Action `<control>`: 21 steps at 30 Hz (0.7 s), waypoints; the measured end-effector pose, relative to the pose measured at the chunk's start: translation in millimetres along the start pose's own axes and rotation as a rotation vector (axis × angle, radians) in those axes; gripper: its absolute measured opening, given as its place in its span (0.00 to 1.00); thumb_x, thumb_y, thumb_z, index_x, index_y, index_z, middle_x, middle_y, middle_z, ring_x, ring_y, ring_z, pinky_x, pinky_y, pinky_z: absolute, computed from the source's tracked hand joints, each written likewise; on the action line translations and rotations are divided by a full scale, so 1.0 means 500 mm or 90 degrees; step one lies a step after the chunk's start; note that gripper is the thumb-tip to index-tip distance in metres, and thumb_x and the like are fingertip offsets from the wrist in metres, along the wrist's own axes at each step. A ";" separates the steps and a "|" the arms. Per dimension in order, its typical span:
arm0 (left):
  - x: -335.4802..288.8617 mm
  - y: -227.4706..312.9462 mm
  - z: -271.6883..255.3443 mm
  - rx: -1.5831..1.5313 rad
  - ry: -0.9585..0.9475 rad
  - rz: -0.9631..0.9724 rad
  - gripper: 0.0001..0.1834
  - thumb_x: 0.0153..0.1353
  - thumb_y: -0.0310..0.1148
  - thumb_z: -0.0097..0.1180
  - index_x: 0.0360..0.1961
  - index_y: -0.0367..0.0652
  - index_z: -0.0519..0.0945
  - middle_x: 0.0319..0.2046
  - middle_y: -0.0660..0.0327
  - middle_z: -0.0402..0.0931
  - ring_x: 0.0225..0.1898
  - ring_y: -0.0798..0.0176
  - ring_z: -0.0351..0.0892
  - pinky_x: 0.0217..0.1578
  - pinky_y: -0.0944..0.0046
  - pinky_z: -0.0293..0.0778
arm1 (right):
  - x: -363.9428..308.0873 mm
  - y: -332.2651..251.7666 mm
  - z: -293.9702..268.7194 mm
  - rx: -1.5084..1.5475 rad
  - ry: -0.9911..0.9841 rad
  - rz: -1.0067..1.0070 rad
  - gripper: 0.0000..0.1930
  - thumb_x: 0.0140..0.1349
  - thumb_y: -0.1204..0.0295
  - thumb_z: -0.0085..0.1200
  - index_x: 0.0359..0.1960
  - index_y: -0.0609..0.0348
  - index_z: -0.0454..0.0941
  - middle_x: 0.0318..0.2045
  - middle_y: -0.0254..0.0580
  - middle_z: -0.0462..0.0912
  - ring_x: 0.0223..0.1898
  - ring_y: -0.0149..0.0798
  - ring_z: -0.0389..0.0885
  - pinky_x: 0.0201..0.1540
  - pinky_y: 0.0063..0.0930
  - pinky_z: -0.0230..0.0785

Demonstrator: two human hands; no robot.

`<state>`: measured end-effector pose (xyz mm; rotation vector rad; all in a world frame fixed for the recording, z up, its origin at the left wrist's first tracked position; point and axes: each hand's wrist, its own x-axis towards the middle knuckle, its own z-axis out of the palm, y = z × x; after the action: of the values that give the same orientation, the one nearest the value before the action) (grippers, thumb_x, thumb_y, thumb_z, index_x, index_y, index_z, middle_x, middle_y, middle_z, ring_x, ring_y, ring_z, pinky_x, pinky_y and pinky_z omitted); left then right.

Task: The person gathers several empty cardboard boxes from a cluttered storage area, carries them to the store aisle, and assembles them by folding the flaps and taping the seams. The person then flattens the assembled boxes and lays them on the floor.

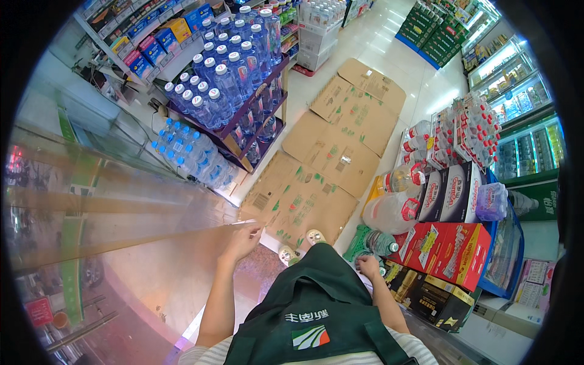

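My left hand (244,239) reaches forward with bent fingers against the edge of a clear plastic door curtain (140,228). Its fingers appear closed on that edge. Low on my right side, my right hand (368,266) has its fingers curled. It overlaps a green-wrapped group of large water bottles (382,243); whether it grips their wrap or handle is hidden. A dark green apron (304,298) covers my front, and my light shoes (316,236) stand at the near edge of flattened cardboard (310,198).
Cardboard runs along the aisle. On the left are a rack of bottles (222,79) and blue-capped bottles (188,152). Large clear jugs (392,212), a red carton (447,252) and black boxes (435,298) crowd the right. Lit coolers (529,149) stand beyond.
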<state>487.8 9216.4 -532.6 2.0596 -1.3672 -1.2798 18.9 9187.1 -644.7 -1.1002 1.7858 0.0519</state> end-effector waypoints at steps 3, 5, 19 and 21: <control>-0.004 -0.005 0.012 0.002 0.001 0.008 0.19 0.59 0.35 0.54 0.50 0.39 0.78 0.46 0.46 0.79 0.44 0.50 0.82 0.47 0.56 0.76 | -0.011 0.010 0.020 -0.088 0.006 -0.097 0.15 0.56 0.76 0.49 0.44 0.66 0.82 0.32 0.48 0.86 0.29 0.37 0.85 0.32 0.30 0.77; 0.000 -0.007 0.019 0.012 0.004 0.003 0.19 0.59 0.35 0.54 0.50 0.38 0.78 0.46 0.46 0.79 0.43 0.50 0.82 0.47 0.56 0.76 | -0.009 0.029 0.018 -0.144 0.010 -0.102 0.15 0.57 0.75 0.48 0.44 0.66 0.81 0.33 0.49 0.86 0.28 0.38 0.85 0.35 0.30 0.77; 0.167 0.090 0.091 0.107 -0.095 0.017 0.20 0.60 0.37 0.53 0.50 0.36 0.79 0.45 0.47 0.80 0.44 0.51 0.81 0.47 0.57 0.75 | 0.071 0.121 -0.067 -0.124 0.047 0.025 0.16 0.51 0.69 0.50 0.39 0.57 0.85 0.37 0.53 0.84 0.40 0.49 0.84 0.48 0.36 0.73; 0.225 0.146 0.100 0.097 -0.091 0.003 0.20 0.60 0.37 0.53 0.49 0.36 0.79 0.45 0.47 0.80 0.44 0.50 0.81 0.47 0.57 0.75 | 0.106 0.112 -0.090 -0.060 0.043 0.086 0.17 0.50 0.68 0.51 0.39 0.58 0.85 0.36 0.51 0.85 0.40 0.48 0.84 0.48 0.35 0.74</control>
<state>420.3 9093.8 -563.0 2.0955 -1.5764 -1.3832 -56.9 9163.5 -685.5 -1.0567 1.9333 0.1841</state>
